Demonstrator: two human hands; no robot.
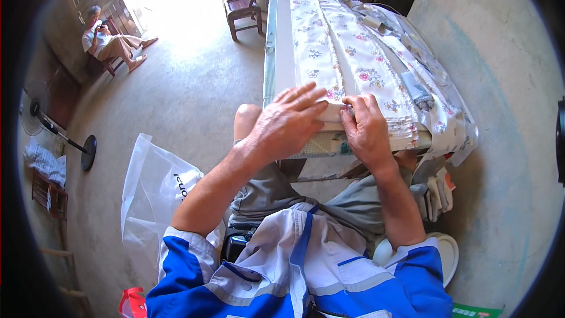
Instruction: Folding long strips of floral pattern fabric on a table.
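Note:
Two floral-printed white fabric strips lie lengthwise on the table in front of me, a left strip (311, 39) and a right strip (368, 59). Their long edges look frayed, and the right strip tops a stack of layers at the near edge. My right hand (366, 130) pinches the near corner of the left strip between thumb and fingertips. Flat over that strip's near end is my left hand (293, 117), fingers spread and gripping nothing; its palm hides part of the cloth. Right of the stack is a rolled grey-blue bundle (417, 90).
The table (270, 48) carries more floral cloth (441, 115) hanging off its right side, plus a cable with a pale box (372, 22). A plastic bag (150, 194) lies by my left leg. Beyond are a wooden chair (242, 4), a seated person (103, 39) holding a phone, and a fan (88, 152).

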